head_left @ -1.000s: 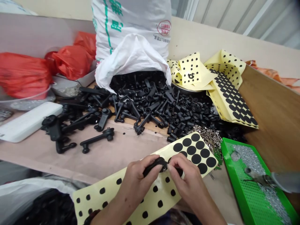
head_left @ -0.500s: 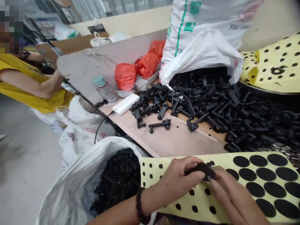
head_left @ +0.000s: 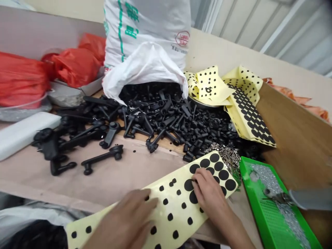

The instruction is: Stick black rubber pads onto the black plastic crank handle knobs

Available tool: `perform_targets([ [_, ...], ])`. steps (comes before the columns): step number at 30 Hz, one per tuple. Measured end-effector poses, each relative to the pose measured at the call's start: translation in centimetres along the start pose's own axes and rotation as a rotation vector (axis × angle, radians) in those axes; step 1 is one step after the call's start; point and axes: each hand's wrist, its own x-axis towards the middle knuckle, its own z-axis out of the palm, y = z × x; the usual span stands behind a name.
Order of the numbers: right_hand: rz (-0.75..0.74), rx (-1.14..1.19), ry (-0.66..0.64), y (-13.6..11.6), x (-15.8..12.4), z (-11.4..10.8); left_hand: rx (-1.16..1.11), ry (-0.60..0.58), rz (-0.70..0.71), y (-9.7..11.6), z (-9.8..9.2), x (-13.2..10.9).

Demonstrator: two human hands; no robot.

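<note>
A yellow sheet of black stickers (head_left: 178, 214) lies slanted in front of me, with small dots on most of it and larger discs at its right end. My right hand (head_left: 210, 190) is on the disc end, its bent fingers closed at the edge of a round black sticker (head_left: 189, 185). Blurred by motion, my left hand (head_left: 127, 218) reaches over the small dots with its fingers stretched out and apart. No part shows in it. Beyond the sheet lie loose black crank handles (head_left: 103, 159).
A white sack (head_left: 147, 65) spills black parts at the back. Metal pins (head_left: 227, 157) lie beside a green tray (head_left: 269, 214) of small clear pieces, with a grey-handled tool (head_left: 308, 199) across it. More sticker sheets (head_left: 249, 110) are behind. Red bags (head_left: 75, 65) and a white box (head_left: 28, 133) stand left.
My view has swung right. The curved black part that both hands held is no longer seen. My hands have moved apart, the right one onto the large discs.
</note>
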Motion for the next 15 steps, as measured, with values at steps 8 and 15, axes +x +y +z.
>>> perform_targets([
  [8, -0.004, 0.027, -0.012, 0.1, -0.5, 0.2, 0.192, -0.308, 0.103, 4.4, 5.3, 8.0],
  [15, 0.006, 0.081, 0.049, 0.2, -0.6, -0.3, 0.227, -0.329, 0.1, 4.1, 5.5, 7.7],
])
